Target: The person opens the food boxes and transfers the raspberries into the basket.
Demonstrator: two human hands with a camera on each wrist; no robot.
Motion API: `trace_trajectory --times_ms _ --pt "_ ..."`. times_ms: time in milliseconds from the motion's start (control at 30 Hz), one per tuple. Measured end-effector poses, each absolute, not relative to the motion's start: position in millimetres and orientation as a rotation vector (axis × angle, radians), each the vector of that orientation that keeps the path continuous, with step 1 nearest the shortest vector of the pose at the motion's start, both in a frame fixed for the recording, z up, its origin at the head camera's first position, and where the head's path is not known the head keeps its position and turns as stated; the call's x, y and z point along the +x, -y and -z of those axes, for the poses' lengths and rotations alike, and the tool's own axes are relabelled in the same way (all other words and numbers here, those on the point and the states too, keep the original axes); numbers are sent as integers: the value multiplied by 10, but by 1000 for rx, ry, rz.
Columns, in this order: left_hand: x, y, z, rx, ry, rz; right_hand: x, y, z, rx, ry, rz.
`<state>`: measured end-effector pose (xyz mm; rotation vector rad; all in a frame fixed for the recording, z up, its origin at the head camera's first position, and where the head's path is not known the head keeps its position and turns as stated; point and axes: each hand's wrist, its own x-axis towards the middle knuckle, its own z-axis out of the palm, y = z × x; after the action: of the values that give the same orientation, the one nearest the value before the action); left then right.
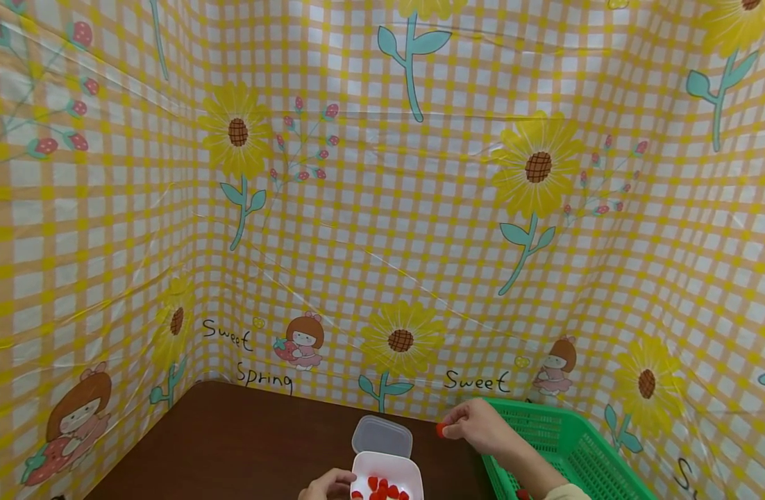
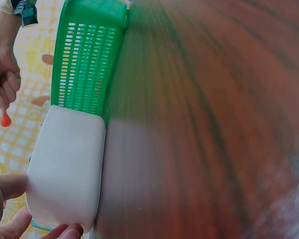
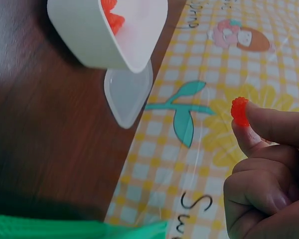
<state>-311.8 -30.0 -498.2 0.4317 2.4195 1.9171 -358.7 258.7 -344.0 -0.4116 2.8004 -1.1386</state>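
Observation:
My right hand (image 1: 479,425) pinches a small red, bumpy, raspberry-like piece (image 3: 240,111) between thumb and forefinger; the other fingers are curled in. It is raised to the right of a white plastic box (image 1: 402,465), near the green basket's far left corner. Several similar red pieces (image 1: 382,490) lie inside the box, some showing pale parts. At the box's left side, my left hand (image 1: 328,485) holds it, with the thumb at the wall and fingertips low on it in the left wrist view. The box's near end is cut off in the head view.
A translucent lid (image 1: 382,437) lies flat on the dark wooden table (image 1: 251,444) behind the box. On the right stands a green perforated basket (image 1: 548,411), with a red piece (image 1: 523,494) partly visible at its lower edge. Checked, flower-printed sheeting (image 1: 357,208) walls the back and sides.

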Motion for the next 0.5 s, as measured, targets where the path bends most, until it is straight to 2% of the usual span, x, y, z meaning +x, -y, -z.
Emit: trace_trajectory --times_ms 333,500 --pt "-3113 275 4991 425 -2426 -1947 -3651 -2964 3360 -274 -2768 1149" --pt "-3109 267 4982 397 -2461 -1947 -3660 -3143 3341 -287 -2761 1139"
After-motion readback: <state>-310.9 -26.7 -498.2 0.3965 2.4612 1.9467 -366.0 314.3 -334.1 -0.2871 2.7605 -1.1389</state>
